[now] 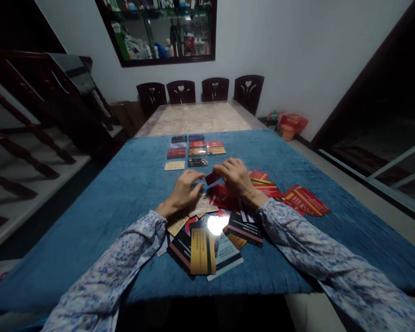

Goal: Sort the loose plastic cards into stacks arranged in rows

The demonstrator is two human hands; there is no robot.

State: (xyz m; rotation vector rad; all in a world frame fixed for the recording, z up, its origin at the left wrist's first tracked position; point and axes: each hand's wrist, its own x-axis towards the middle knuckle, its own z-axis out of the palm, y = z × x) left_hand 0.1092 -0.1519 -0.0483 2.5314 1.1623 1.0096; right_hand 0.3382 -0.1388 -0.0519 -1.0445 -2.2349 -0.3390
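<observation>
My right hand (235,179) pinches a small dark card (211,178) and holds it tilted above the loose pile. Close to the card's left edge is my left hand (186,191), thumb and forefinger apart with nothing seen between them. Beneath both hands spreads a pile of mixed cards, with a yellow card (198,253), a black card (245,228) and a pale blue card (226,254) on its near side. A red card (224,197) lies under my right hand. Glare from a lamp hides part of the pile.
Beyond my hands, small card stacks stand in rows, including a cream one (174,165) and a black one (197,162). Red cards (306,200) fan out at the right. A blue cloth (124,184) covers the near table; several chairs (181,92) stand at the far end.
</observation>
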